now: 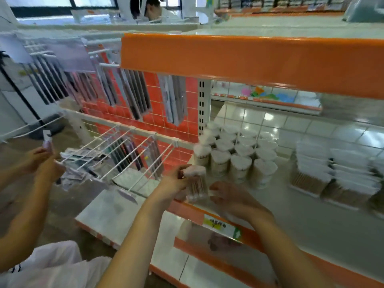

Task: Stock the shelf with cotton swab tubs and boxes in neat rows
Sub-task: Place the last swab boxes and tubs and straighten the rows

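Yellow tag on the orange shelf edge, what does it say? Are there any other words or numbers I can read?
Yellow price tag on the shelf edge: dark print there, too blurred to read.
Tub in the left hand: no readable label.
Tubs in rows on the shelf: any print too blurred to read.
Hanging packets: too blurred to read.
Nothing in this picture can be read clearly.

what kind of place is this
Most likely a retail shop aisle being restocked. White metal shelving with orange edge strips carries a yellow price label, rows of clear round cotton swab tubs stand on the shelf, and packaged goods hang from white wire pegs.
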{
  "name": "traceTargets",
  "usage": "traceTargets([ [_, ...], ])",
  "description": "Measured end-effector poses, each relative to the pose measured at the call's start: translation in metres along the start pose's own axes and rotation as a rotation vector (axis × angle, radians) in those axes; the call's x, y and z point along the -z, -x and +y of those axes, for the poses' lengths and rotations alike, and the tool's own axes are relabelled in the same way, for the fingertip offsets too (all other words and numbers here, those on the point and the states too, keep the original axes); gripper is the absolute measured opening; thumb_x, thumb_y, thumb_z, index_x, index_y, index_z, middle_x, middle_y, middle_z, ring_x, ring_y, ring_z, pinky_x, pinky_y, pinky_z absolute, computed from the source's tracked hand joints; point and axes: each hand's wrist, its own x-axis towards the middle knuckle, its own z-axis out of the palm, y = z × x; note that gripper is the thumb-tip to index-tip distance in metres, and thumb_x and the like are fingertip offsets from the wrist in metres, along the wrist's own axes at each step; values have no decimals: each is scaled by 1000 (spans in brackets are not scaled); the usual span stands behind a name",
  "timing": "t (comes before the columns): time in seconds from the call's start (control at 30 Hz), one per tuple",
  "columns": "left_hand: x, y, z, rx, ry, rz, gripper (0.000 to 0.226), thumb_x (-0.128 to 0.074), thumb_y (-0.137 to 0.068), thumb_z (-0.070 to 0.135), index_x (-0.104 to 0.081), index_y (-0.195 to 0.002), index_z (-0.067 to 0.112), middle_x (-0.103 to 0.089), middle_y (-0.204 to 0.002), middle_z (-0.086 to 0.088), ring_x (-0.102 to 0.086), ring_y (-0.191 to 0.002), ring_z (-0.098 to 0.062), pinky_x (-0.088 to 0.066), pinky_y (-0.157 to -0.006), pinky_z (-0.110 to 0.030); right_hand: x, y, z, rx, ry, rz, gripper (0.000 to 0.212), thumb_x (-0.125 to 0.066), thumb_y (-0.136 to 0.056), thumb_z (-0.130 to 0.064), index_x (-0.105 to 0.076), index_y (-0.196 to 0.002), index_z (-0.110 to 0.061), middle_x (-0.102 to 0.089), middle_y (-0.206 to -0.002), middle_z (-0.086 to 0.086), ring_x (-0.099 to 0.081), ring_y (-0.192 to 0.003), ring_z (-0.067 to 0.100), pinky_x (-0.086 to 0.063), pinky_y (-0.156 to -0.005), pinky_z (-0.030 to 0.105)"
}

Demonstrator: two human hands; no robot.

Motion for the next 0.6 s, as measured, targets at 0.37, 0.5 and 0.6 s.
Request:
traceTargets([
  [0.37, 22, -33, -12, -161, -137, -226, 49, -69, -82, 5, -53, -126, 19, -64, -110, 3, -62, -100, -10, -52, -73, -13, -27, -28, -28, -213, 44, 178, 30, -49, -92, -38, -58, -116, -22, -59, -120, 0, -56, -111, 23, -45, -88, 31],
  [0.5, 25, -38, -18, -131, -206, -230, 42, -71, -81, 8, -53, -115, 23, -60, -97, 16, -58, -87, 4, -47, -62, -5, -37, -28, -34, -262, -25, 299, 70, -18, -77, -59, -59, -116, -18, -60, -122, 3, -55, -112, 27, -41, -87, 31],
  [0.6, 26, -43, -27, -112, -268, -206, 36, -73, -80, 18, -55, -110, 27, -63, -98, 16, -62, -96, -7, -49, -76, -16, -40, -33, -36, -321, -1, 327, 43, -38, -89, -44, -60, -118, -21, -61, -122, 3, -56, -111, 27, -44, -90, 32],
])
